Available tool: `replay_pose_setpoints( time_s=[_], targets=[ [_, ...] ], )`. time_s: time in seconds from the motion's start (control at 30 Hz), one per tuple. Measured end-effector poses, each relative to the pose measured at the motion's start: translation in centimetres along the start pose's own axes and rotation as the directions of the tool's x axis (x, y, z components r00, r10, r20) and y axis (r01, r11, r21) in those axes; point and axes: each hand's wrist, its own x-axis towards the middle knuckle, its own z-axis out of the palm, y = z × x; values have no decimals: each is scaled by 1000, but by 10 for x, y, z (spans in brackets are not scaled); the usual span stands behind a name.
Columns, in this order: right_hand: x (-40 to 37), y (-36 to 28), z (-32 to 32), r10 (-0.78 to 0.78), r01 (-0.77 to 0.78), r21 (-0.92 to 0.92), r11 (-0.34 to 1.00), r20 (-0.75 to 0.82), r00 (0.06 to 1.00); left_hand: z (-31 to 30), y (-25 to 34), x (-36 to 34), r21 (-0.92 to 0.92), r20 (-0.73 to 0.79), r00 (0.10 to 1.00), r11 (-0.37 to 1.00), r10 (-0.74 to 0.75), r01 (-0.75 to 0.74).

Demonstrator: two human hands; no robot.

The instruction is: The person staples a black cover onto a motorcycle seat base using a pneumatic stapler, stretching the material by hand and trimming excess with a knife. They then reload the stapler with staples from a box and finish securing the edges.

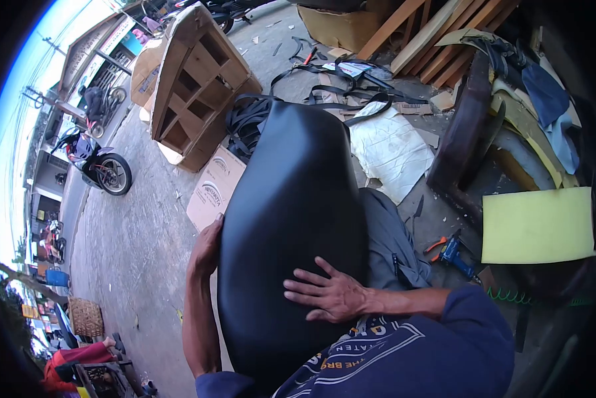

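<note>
A long black motorcycle seat [291,199] lies lengthwise in front of me, its smooth cover catching the light. My right hand [331,292] rests flat on top of the cover, fingers spread. At the seat's left edge, my left hand [207,247] holds its side, with most of the fingers hidden. Grey trousers [394,239] show on the right beside the seat. Near them on the ground is a blue tool with an orange part [454,255], perhaps a staple gun.
A wooden frame [202,93] stands beyond the seat, near printed cardboard [213,189]. Black straps [338,86] and a white sheet [391,149] lie ahead. Wooden planks [444,40], yellow foam [537,225] and scraps are on the right. A motorcycle [99,162] is parked at left.
</note>
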Motion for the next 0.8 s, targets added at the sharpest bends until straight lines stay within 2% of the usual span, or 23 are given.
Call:
replay_pose_setpoints(
  time_s=[0.03, 0.07, 0.13, 0.2, 0.27, 0.4, 0.47, 0.5, 0.57, 0.6, 0.67, 0.73, 0.8],
  targets=[
    [-12, 2, 11, 2, -2, -15, 1000, 4, 1000, -2, -7, 9, -169, 8, 1000, 986, 1, 0],
    [-22, 3, 17, 9, -9, -20, 1000, -10, 1000, 7, -8, 20, -186, 14, 1000, 983, 7, -4],
    [-39, -8, 21, 33, -33, 7, 999, -3, 999, 31, -14, 26, -537, -180, 981, 827, 77, -164],
    [-32, 0, 20, 48, -48, -4, 999, -22, 999, 31, 2, 29, -489, -187, 979, 857, 80, -164],
    [-30, -9, 16, 39, -39, -28, 999, -13, 999, 30, 4, 17, -382, -211, 977, 921, -9, -74],
    [-17, -12, 11, 87, -87, -40, 995, 9, 996, 14, -23, 33, -445, -136, 986, 883, 98, -150],
    [-11, -15, 11, 152, -148, -92, 985, 37, 988, 22, -41, 39, -648, -222, 924, 661, 311, -378],
    [-10, -20, 16, 155, -151, -76, 986, 48, 987, 13, -51, 38, -648, -228, 928, 666, 293, -369],
    [-6, -13, 13, 132, -127, -133, 983, 29, 991, -1, -64, 49, -857, -31, 930, 470, 365, -213],
    [1, -14, 8, 130, -122, -135, 983, 51, 990, 3, -68, 44, -866, -41, 932, 452, 359, -213],
    [31, -11, 1, 98, -113, -200, 973, -82, 992, 7, -63, 41, -803, -160, 933, 508, 323, -313],
    [42, -4, -4, 90, -96, -245, 965, -38, 995, 1, -75, 34, -831, -142, 942, 481, 305, -281],
    [70, -2, -11, -8, -18, -252, 967, -101, 995, 3, -68, 33, -856, -103, 947, 458, 306, -241]
  ],
)
